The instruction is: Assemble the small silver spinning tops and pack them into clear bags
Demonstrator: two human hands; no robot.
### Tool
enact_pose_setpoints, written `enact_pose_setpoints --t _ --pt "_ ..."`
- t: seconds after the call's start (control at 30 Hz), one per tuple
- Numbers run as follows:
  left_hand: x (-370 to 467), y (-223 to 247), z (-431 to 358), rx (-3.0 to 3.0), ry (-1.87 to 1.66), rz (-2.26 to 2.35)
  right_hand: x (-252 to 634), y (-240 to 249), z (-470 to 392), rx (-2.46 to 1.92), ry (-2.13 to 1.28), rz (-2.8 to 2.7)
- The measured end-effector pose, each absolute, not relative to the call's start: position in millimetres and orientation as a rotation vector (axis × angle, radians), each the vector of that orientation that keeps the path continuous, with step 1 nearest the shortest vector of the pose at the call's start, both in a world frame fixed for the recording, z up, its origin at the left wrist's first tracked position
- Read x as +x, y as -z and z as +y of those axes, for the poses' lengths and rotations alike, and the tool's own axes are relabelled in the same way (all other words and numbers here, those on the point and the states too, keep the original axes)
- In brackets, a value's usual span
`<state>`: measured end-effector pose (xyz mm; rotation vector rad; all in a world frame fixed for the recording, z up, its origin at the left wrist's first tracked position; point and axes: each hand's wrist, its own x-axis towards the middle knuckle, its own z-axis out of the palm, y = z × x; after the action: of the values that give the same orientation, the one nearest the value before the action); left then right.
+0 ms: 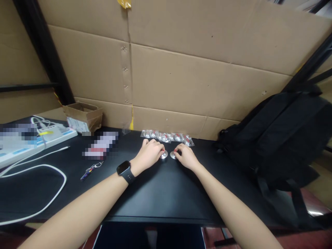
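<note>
Near the middle of the black table, my left hand [149, 154] has its fingers closed on a small round silver disc [164, 155] with a red part on top. Just to the right, my right hand [186, 156] pinches a similar silver disc [172, 155], also with red at its top. The two discs rest on the table a small gap apart. Behind them lies a row of several clear packets [165, 137] with silver and red pieces inside. A dark watch is on my left wrist.
A black backpack [282, 138] stands at the right. On the left are a small open cardboard box [89, 117], a white power strip [55, 138], a white cable [61, 169] and a keychain [89, 171]. A cardboard wall [181, 79] rises behind the table.
</note>
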<state>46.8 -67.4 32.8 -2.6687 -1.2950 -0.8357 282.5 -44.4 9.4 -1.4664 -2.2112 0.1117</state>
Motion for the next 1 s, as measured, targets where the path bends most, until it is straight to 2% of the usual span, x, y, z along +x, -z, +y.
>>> enact_pose_setpoints --t 0.17,0.43,0.6,0.73,1.0 --pt "46 -30 -65 -2.545 0.878 -1.268 292 -22 -50 -1.408 0.031 -2.239" --pt "49 -36 -69 -2.567 0.977 -1.225 276 -48 -71 -1.007 -0.007 -1.875" --pt "48 -45 -72 -2.513 1.109 -1.265 284 -40 -65 -1.221 0.135 -2.115" --pt "47 -48 -72 -2.514 1.158 -1.298 301 -39 -56 -1.324 0.179 -2.069" --pt "45 -47 -69 -2.545 1.24 -1.369 308 -52 -60 -1.264 0.024 -1.976"
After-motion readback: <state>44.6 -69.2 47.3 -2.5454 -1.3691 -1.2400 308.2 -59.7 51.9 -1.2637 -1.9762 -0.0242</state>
